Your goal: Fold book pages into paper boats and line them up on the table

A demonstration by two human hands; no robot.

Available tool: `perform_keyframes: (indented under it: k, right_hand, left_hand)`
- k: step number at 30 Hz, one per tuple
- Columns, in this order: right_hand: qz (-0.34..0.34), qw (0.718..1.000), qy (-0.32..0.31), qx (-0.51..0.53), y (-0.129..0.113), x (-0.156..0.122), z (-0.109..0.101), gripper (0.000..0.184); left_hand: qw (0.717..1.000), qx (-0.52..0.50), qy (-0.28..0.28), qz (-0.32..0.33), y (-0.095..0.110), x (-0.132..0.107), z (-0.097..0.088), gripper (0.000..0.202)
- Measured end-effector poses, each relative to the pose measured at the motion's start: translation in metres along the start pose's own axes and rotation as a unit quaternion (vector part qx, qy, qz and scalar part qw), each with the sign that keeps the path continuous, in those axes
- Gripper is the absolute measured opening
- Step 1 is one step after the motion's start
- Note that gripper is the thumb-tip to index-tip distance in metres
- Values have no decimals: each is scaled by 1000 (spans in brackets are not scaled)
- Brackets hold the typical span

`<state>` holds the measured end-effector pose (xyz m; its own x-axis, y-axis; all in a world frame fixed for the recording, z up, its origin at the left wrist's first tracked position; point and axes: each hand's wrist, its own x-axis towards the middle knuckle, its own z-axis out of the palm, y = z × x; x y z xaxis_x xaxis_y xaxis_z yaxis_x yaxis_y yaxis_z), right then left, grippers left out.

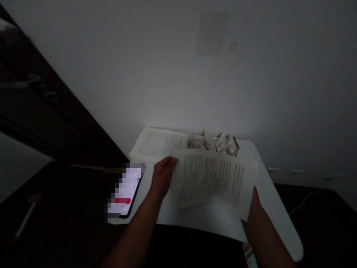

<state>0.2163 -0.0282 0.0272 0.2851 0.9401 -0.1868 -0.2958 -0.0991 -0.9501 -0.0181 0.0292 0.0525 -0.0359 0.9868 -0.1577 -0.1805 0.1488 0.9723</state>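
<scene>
Head view, in dim light: at the far left a dark wooden piece of furniture (41,111) slants across the frame against a plain white wall (195,74). Right of it, a black-framed smartphone (125,193) lies flat on the left edge of the white rounded tabletop (273,193), its screen lit, blurred out and showing a red band. Just beside the phone, the left hand (161,176) comes up from the near edge and closes on the left side of a printed white paper sheet (212,178), with one fingertip showing over the upper left corner. Behind this hand, a second printed page (158,143) lies flat on the tabletop near the wall. The held sheet is lifted off the tabletop at its middle, its text side towards the camera, sagging a little between the two hands. Beyond its upper edge, four small folded shapes of printed paper (213,142) stand in a close row at the far edge of the tabletop, against the wall. Further right, the right hand (255,212) grips the sheet at its lower right corner; most of its fingers are hidden behind the paper. At the far right, a thin white cable (304,203) runs over the dark floor below the tabletop.
</scene>
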Motion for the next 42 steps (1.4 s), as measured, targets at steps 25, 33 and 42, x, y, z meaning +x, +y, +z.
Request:
perform_keyframes:
  k: [25,33,42]
  right_hand:
    - [27,999,-18,30,2,-29,27,80]
    - [53,996,-43,60,7,-23,21,55]
    - [103,985,-97,97,-10,-20,24,48]
  left_hand:
    - [977,160,-91,107,22,-29,56,21]
    - [954,261,-52,136,-2,-22,47,19]
    - [984,97,-150,-17,-4,-9,45,23]
